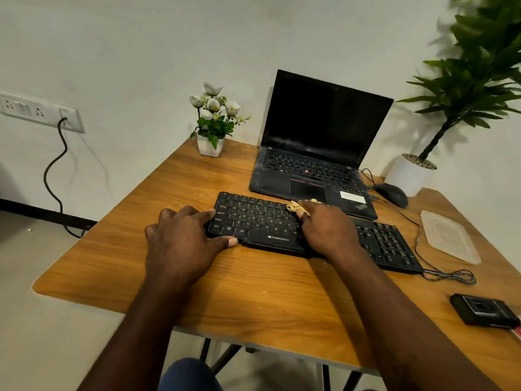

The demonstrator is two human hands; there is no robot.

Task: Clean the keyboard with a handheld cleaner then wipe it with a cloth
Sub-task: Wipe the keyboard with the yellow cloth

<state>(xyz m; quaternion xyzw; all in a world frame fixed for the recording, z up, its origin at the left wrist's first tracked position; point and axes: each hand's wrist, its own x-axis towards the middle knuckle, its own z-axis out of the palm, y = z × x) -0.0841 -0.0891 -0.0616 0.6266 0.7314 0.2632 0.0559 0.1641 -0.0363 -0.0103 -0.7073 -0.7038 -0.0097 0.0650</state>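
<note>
A black keyboard (262,221) lies across the middle of the wooden table (197,277). My left hand (183,241) grips its left end, thumb on the front edge and fingers on the left side. My right hand (327,230) rests over the keyboard's middle and presses a crumpled tan cloth (294,206) onto the upper keys. Only part of the cloth shows beyond my fingertips. A black box-shaped device (483,310), possibly the handheld cleaner, lies near the table's right front edge.
An open black laptop (315,153) stands just behind the keyboard. A mouse (393,194) and its cable lie to the right, beside a clear plastic tray (448,235). A small flower pot (211,145) and a large white plant pot (408,174) stand at the back.
</note>
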